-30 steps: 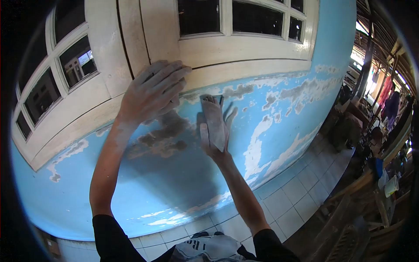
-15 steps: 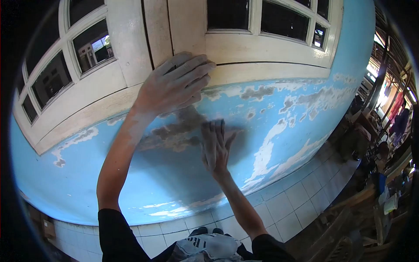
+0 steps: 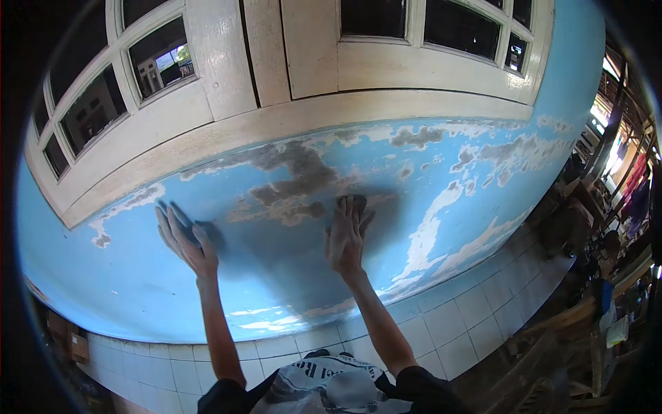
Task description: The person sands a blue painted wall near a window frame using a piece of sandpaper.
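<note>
My left hand (image 3: 185, 240) is at the blue wall (image 3: 138, 290), below the left part of the window frame, with its fingers spread and nothing in them. Further right, my right hand (image 3: 347, 234) lies against the wall, fingers close together and pointing up. Something dark shows at its fingertips; whether it is a thin pad or shadow cannot be made out. Around and above this hand the paint is worn, with a grey bare patch (image 3: 303, 169) and whitish patches (image 3: 424, 238). Both hands look dusty.
A cream window frame (image 3: 414, 103) with dark panes spans the top. White tiles (image 3: 455, 324) run below the blue wall. At the right stand wooden pieces (image 3: 552, 321) and hanging cloths (image 3: 638, 186). A cardboard box (image 3: 79, 347) sits at lower left.
My left hand has left the window's lower frame and moved down and left to the blue wall, its fingers now spread. My right hand stays on about the same patch. The view has shifted slightly.
</note>
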Available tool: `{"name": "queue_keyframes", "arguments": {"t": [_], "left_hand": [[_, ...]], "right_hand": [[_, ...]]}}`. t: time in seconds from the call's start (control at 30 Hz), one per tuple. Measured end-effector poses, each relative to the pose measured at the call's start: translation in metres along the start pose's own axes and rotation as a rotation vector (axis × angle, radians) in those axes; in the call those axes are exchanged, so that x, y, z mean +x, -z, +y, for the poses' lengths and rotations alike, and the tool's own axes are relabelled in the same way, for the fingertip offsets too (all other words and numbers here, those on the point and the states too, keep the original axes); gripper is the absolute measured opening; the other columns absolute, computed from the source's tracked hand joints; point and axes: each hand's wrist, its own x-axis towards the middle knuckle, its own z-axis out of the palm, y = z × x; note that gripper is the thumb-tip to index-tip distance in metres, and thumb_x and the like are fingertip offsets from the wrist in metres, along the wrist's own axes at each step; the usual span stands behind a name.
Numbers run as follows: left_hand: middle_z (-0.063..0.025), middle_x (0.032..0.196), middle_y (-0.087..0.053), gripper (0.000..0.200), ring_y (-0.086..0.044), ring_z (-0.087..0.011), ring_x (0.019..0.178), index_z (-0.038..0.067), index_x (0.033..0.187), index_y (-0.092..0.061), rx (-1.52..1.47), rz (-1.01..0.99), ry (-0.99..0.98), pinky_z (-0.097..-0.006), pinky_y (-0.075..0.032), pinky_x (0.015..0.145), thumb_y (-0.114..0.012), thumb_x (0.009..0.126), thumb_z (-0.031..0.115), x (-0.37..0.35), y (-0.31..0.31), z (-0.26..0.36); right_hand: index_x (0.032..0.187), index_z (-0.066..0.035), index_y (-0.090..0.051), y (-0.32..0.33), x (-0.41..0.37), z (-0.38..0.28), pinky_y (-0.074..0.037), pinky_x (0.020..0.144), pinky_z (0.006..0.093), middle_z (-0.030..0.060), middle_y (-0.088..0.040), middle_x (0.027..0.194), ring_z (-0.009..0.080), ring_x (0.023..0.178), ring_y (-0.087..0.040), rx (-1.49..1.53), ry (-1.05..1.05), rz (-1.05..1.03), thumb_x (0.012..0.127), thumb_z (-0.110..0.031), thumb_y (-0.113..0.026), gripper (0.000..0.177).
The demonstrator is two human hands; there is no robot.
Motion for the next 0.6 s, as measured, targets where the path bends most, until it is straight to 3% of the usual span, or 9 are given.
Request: {"name": "queue_keyframes", "arguments": {"t": [0.03,0.07,0.13,0.23,0.27,0.4,0.47,0.57,0.6], "left_hand": [[-0.0241,0.153,-0.025,0.054,-0.024,-0.0403,0.141,0.001,0.145,-0.033,0.017,-0.048,0.074,-0.0559,-0.016,0.112,-0.043,0.097,0.024,-0.009,-0.003,0.0],[-0.024,0.154,-0.022,0.057,-0.019,-0.041,0.143,0.001,0.148,-0.028,0.032,-0.094,0.149,-0.0575,-0.011,0.113,-0.039,0.099,0.028,-0.012,-0.005,0.0],[-0.0245,0.154,-0.021,0.058,-0.017,-0.0426,0.143,0.0,0.148,-0.026,0.005,-0.089,0.147,-0.0591,-0.007,0.113,-0.038,0.098,0.028,-0.013,-0.006,0.003],[-0.0243,0.155,-0.019,0.058,-0.014,-0.0438,0.144,0.001,0.149,-0.025,-0.028,-0.076,0.173,-0.0617,-0.003,0.112,-0.035,0.098,0.029,-0.016,-0.016,0.008],[-0.0243,0.155,-0.018,0.058,-0.013,-0.0439,0.144,0.002,0.149,-0.025,0.013,-0.046,0.178,-0.0617,-0.003,0.112,-0.034,0.099,0.03,-0.018,-0.02,0.007],[-0.022,0.156,-0.02,0.058,-0.015,-0.0425,0.144,0.005,0.15,-0.025,0.098,0.043,0.152,-0.0614,-0.005,0.112,-0.03,0.1,0.034,-0.025,-0.036,0.001],[-0.0195,0.155,-0.023,0.059,-0.018,-0.0413,0.144,0.005,0.15,-0.026,0.15,0.086,0.143,-0.0608,-0.008,0.113,-0.028,0.101,0.037,-0.026,-0.038,-0.001],[-0.0189,0.155,-0.024,0.059,-0.017,-0.0414,0.144,0.004,0.149,-0.028,0.147,0.086,0.16,-0.0607,-0.009,0.113,-0.027,0.101,0.039,-0.025,-0.038,0.003],[-0.0189,0.155,-0.024,0.059,-0.017,-0.0414,0.144,0.004,0.149,-0.028,0.137,0.08,0.155,-0.0607,-0.009,0.113,-0.027,0.101,0.039,-0.023,-0.04,0.005]], "right_hand": [[0.149,0.001,-0.021,0.005,-0.004,-0.006,-0.008,0.117,0.0509,0.0185,-0.02,0.156,0.0349,0.143,-0.023,-0.523,0.125,-0.252,0.1,-0.021,-0.045,0.059],[0.149,0.001,-0.021,0.0,-0.007,0.017,-0.008,0.117,0.0509,0.0185,-0.02,0.156,0.0349,0.143,-0.023,-0.522,0.122,-0.243,0.1,-0.021,-0.045,0.059],[0.149,-0.002,-0.023,-0.01,-0.019,0.083,-0.002,0.118,0.0443,0.017,-0.025,0.155,0.0308,0.146,-0.015,-0.194,-0.271,0.173,0.103,-0.029,-0.038,0.056],[0.144,0.0,-0.034,0.001,0.011,0.041,-0.011,0.118,0.0468,0.0181,-0.034,0.15,0.033,0.141,-0.028,-0.33,-0.113,0.265,0.102,-0.018,-0.04,0.047],[0.145,0.002,-0.031,-0.003,0.006,0.002,-0.01,0.117,0.0477,0.0183,-0.034,0.151,0.0336,0.142,-0.027,-0.133,-0.338,0.138,0.103,-0.018,-0.037,0.048],[0.145,0.003,-0.032,0.022,-0.01,0.001,-0.01,0.117,0.0473,0.0193,-0.033,0.151,0.0326,0.144,-0.023,-0.356,-0.169,-0.277,0.102,-0.016,-0.038,0.047],[0.145,0.002,-0.033,0.017,-0.013,0.034,-0.008,0.117,0.0491,0.0186,-0.035,0.15,0.0328,0.144,-0.024,0.173,-0.565,0.257,0.099,-0.014,-0.043,0.05],[0.143,0.002,-0.037,0.012,-0.003,-0.002,-0.006,0.117,0.0508,0.018,-0.036,0.149,0.034,0.143,-0.025,0.095,-0.324,0.255,0.097,-0.011,-0.045,0.048],[0.145,0.0,-0.033,0.018,-0.01,-0.012,-0.009,0.117,0.0478,0.0185,-0.036,0.149,0.0328,0.141,-0.029,-0.122,-0.214,0.006,0.103,-0.018,-0.035,0.046]]}}
